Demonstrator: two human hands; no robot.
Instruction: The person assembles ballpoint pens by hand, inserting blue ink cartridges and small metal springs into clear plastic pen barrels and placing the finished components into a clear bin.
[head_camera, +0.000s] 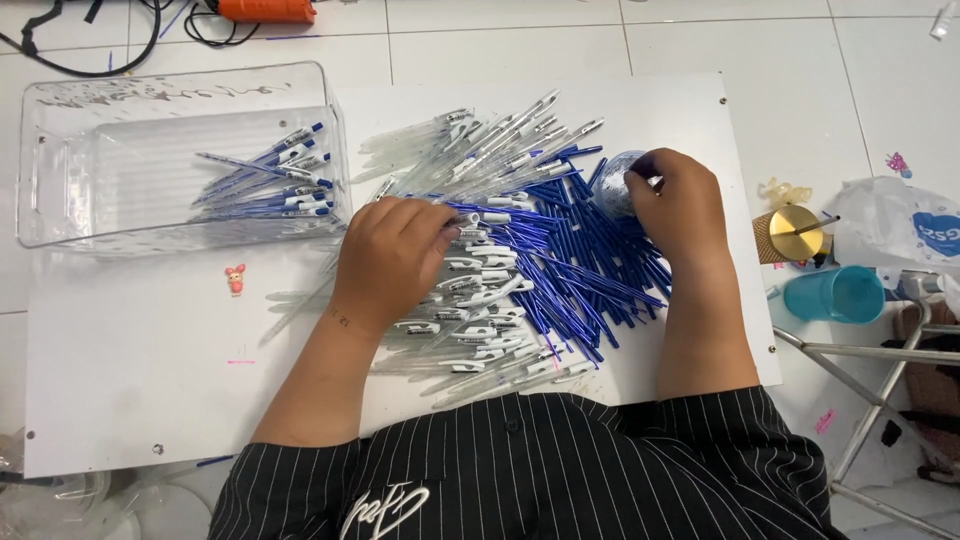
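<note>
- Pens and pen parts lie heaped in the middle of the white surface: clear pen barrels with white clips fan out toward the far side and the near edge, and blue refills are piled to the right of them.
- Far left on the surface stands a clear plastic tray; inside it, toward its right end, lies a small bundle of assembled pens with blue and white ends.
- The left hand rests palm down on the heap, its fingers curled together and its fingertips touching clear barrels with white clips near the pile's middle.
- The right hand sits at the far right edge of the pile, curled shut around a small bluish clear object; what that object is cannot be made out.
- A tiny pink figurine lies on the surface just in front of the tray.
- Off the surface to the right, on the tiled floor, stand a teal cup and a gold lidded cup.
</note>
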